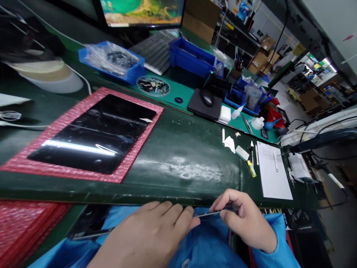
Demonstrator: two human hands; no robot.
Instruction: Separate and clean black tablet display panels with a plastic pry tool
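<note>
Just below the front edge of the bench, a thin, flat panel with a grey edge (206, 214) is seen nearly edge-on across my lap. Its exact kind is unclear, as my hands and the viewing angle hide most of it. My left hand (150, 232) lies over the panel, fingers together on top and thumb tip below. With thumb and bent fingers, my right hand (245, 219) pinches its right part. On the bench at left, a black glass screen panel (95, 130) rests on a pink bubble-wrap sheet (125, 173), with a small white tab at its right.
Blue bins (192, 57), a keyboard (156, 48) and a mouse (206, 97) stand along the back. At right lie a paper sheet (270, 178) with a pen, a yellow highlighter (251, 169) and a white-green block (242, 152). Stacked pink wrap (25, 227) sits lower left.
</note>
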